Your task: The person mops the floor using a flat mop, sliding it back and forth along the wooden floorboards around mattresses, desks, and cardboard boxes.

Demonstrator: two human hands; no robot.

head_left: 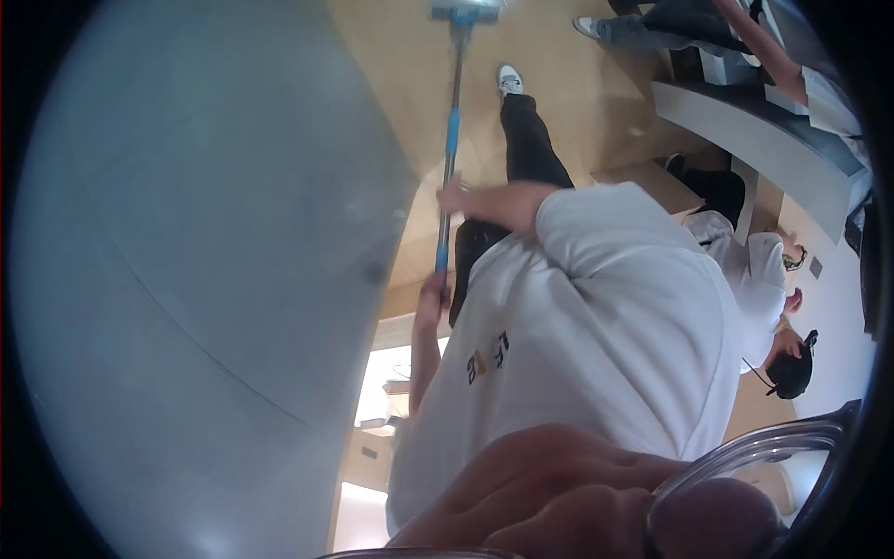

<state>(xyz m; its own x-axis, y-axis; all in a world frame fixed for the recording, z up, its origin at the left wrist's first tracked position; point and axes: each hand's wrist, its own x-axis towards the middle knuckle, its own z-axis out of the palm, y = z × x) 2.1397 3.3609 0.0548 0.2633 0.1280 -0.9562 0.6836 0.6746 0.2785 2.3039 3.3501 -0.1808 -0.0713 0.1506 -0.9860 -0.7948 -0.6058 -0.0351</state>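
A long-handled flat mop (456,88) with a grey and blue pole reaches from my body to the top of the view, where its wide mop head (464,15) lies on the floor. My right hand (452,197) is closed round the pole below its blue sleeve, slightly blurred. Lower down, near the pole's end, my left hand (434,291) grips the blue handle part. Fingers of both hands show only partly. My leg in dark trousers (533,140) and a white shoe (509,80) stands right of the pole.
A large smooth grey surface (214,242) fills the left side, its edge close to the pole. The floor (400,56) is light brown. At the right are a curved light counter (745,121), a person in a dark cap (792,368), and another person's jeans (643,33).
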